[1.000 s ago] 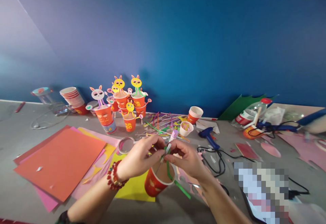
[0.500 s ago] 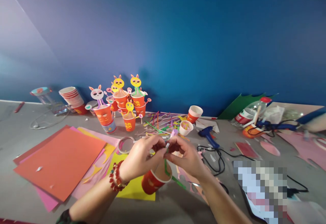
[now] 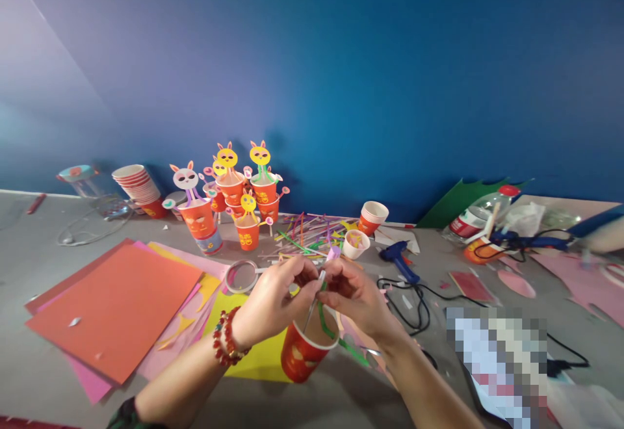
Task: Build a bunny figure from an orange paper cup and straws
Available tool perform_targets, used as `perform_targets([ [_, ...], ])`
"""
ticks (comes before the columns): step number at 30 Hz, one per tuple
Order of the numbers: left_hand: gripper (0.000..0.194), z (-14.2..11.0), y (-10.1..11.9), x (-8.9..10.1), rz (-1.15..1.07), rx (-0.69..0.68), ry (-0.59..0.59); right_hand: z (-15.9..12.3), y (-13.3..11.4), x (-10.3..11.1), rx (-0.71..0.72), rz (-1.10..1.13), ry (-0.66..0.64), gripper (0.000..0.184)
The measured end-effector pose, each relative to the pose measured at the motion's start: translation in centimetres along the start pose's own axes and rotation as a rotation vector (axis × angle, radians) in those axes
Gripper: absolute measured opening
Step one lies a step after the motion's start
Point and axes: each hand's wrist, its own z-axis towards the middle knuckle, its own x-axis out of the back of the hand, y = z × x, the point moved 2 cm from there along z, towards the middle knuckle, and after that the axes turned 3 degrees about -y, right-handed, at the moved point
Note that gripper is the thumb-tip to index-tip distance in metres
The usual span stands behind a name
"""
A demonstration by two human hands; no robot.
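Observation:
Both hands meet above an orange paper cup (image 3: 302,356), their fingertips pinched closely together. My left hand (image 3: 275,302), with red bead bracelets at the wrist, grips a small white strip (image 3: 322,275) that looks like tape. In my right hand (image 3: 359,296) is the upper end of a green straw (image 3: 324,320), right beside the strip. The straw runs down into the cup, and a green length sticks out past its right side. A thin line hangs from the fingertips into the cup. The fingers hide just how strip and straw touch. The cup tilts slightly on the table.
Finished cup figures (image 3: 247,231) with animal faces stand behind, beside scattered coloured straws (image 3: 312,237). Orange card sheets (image 3: 117,312) lie left, near a tape roll (image 3: 242,276). A blue glue gun (image 3: 400,261), its cable and a phone (image 3: 497,370) are right. Another person's blurred arm (image 3: 604,237) shows far right.
The orange cup has shifted slightly right and toward me, with the green straw moving along. Both hands stay pinched together in nearly the same place.

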Motion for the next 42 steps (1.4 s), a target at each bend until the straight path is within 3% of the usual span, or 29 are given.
perform_targets([
  [7,0.008,-0.16,0.23,-0.13,0.067,-0.017,0.03,-0.12,-0.39,-0.14,0.122,-0.168,0.033,0.021],
  [13,0.005,-0.07,0.19,0.03,0.058,-0.021,0.036,0.01,-0.14,-0.07,-0.029,0.005,0.031,0.027],
  [16,0.005,0.09,0.12,0.23,0.024,-0.012,-0.004,0.05,-0.19,0.06,-0.072,-0.015,0.028,0.026],
  [21,0.007,0.19,-0.08,0.29,0.041,-0.01,0.009,0.05,-0.31,0.31,0.012,-0.167,0.037,0.022],
  [30,0.015,0.34,-0.4,0.19,-0.178,0.054,-0.035,-0.19,-0.24,0.15,0.062,-0.169,-0.021,0.016],
  [37,0.017,0.43,-0.27,0.25,-0.135,0.019,-0.016,-0.49,-0.59,0.05,0.108,-0.27,0.015,0.019],
  [42,0.013,0.32,-0.29,0.08,-0.09,-0.024,0.01,-0.55,-0.97,0.24,-0.034,-0.17,0.012,0.022],
])
